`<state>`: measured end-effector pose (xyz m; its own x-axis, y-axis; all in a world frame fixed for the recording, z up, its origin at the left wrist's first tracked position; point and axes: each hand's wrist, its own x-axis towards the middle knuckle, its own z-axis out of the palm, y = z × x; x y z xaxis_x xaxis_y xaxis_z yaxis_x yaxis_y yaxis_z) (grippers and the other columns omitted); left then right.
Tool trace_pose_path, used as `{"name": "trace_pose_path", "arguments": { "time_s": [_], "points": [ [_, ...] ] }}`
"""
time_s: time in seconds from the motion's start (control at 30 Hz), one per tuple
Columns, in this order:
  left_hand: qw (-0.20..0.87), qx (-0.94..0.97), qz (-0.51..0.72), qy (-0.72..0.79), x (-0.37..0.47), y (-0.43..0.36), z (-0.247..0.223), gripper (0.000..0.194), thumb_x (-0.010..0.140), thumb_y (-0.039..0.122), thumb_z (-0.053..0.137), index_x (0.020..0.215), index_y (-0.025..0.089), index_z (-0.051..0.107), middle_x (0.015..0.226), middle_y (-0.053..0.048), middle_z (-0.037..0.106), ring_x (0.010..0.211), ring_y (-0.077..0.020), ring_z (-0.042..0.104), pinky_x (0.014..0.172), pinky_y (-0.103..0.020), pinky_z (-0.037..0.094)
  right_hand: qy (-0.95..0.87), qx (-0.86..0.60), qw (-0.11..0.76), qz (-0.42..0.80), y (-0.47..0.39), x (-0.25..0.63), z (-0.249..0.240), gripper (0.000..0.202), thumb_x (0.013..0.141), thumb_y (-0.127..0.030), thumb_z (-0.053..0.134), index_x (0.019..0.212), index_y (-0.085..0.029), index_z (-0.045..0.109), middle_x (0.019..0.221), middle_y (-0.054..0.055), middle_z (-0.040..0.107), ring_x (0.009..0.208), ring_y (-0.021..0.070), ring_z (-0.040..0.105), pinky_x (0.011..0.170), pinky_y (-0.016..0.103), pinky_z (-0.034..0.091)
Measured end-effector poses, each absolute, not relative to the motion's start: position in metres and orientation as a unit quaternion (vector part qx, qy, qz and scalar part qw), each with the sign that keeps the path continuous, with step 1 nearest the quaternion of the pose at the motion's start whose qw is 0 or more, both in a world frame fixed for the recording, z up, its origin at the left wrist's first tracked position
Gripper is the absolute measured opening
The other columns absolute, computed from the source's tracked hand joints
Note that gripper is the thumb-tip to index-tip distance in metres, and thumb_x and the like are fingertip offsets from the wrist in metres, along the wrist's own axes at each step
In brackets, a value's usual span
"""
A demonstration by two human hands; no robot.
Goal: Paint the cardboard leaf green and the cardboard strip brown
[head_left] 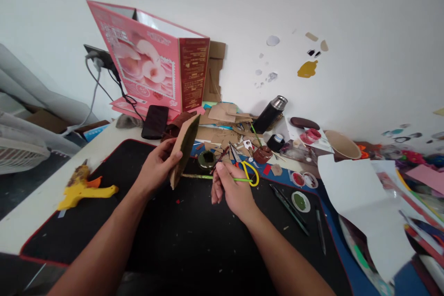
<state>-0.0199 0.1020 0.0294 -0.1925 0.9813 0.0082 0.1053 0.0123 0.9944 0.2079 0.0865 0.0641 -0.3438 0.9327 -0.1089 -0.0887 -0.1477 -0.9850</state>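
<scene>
My left hand (157, 166) grips a cardboard piece (185, 148), tilted up on edge, with dark green paint on the face turned right. In my closed right hand (231, 185) is a thin green-handled paintbrush (199, 176), lying nearly level. Its tip end reaches the lower edge of the cardboard; whether they touch I cannot tell. A dark thin stick (224, 153) also shows above my right fingers, and its lower part is hidden. Just behind the brush stands an open jar of dark green paint (207, 159). Scissors with yellow handles (255, 178) lie beyond my right hand.
A yellow glue gun (86, 190) lies left on the black mat (194, 245). Cardboard scraps (222, 134), a brown paint jar (262, 154) and a black thermos (268, 115) stand behind. Right are pens (289, 208), a green-smeared lid (300, 201) and white paper (360, 203). A pink box (149, 64) stands at back.
</scene>
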Motion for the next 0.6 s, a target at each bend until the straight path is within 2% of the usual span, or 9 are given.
{"name": "trace_pose_path", "arguments": {
  "time_s": [0.2,0.4,0.6],
  "points": [
    [0.430,0.476,0.519,0.565,-0.018,0.102,0.033,0.078,0.075,0.074,0.078,0.128,0.018,0.071,0.126,-0.015,0.078,0.120,-0.0402,0.070,0.103,-0.049,0.056,-0.505,-0.433,0.443,0.601,0.093,0.205,0.069,0.058,0.093,-0.077,0.061,0.077,-0.022,0.054,0.045,-0.008,0.050,0.037,0.0121,0.057,0.036,0.018,0.037],
    [0.416,0.482,0.513,0.576,-0.016,0.100,0.036,0.081,0.074,0.076,0.077,0.129,0.018,0.069,0.130,-0.016,0.077,0.121,-0.0402,0.070,0.103,-0.050,0.056,-0.539,-0.413,0.383,0.626,0.082,0.201,0.064,0.058,0.097,-0.075,0.057,0.075,-0.022,0.056,0.043,-0.009,0.044,0.036,0.0112,0.054,0.038,0.019,0.037],
    [0.418,0.495,0.502,0.573,-0.013,0.101,0.032,0.083,0.074,0.078,0.077,0.131,0.018,0.068,0.132,-0.016,0.076,0.123,-0.0403,0.069,0.103,-0.048,0.056,-0.606,-0.426,0.423,0.522,0.090,0.201,0.062,0.052,0.105,-0.067,0.052,0.079,-0.023,0.060,0.049,-0.006,0.053,0.043,0.0120,0.057,0.047,0.022,0.046]
  ]
}}
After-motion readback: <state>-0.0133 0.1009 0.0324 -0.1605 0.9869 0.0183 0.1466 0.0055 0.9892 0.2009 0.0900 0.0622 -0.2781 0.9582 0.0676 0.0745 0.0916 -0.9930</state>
